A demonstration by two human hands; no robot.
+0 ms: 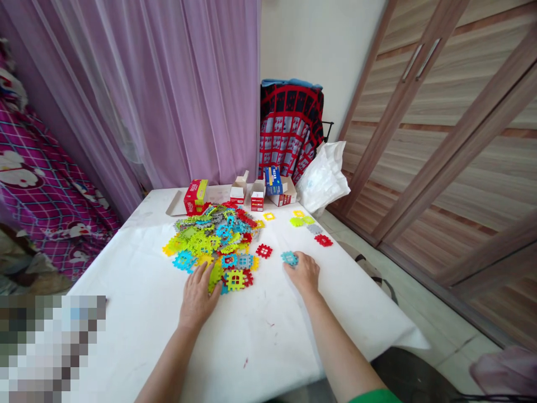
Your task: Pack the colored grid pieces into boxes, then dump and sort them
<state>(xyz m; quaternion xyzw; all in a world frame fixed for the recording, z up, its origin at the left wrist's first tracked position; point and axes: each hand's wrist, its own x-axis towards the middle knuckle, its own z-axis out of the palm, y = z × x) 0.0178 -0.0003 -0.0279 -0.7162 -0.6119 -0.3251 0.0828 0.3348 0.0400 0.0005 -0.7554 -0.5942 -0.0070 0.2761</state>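
Observation:
A heap of interlocking plastic building tiles [201, 242] in green, yellow, blue, red and grey lies on the white-covered table [260, 347]. At its near edge rests my left hand [198, 294], fingers spread and touching the tiles. My right hand [305, 271] pinches a light blue tile [289, 258] just above or on the tabletop, to the right of the heap. Between the heap and that hand lies a single red tile [264, 251]. A green tile with a window-like centre [235, 280] sits by my left thumb.
Loose tiles, including a red one [323, 240] and a yellow one [269, 216], lie toward the back right. Opened small boxes [257, 197] and a red-green box [196, 195] stand along the far edge. A white plastic bag [323, 176] is beside the far right corner.

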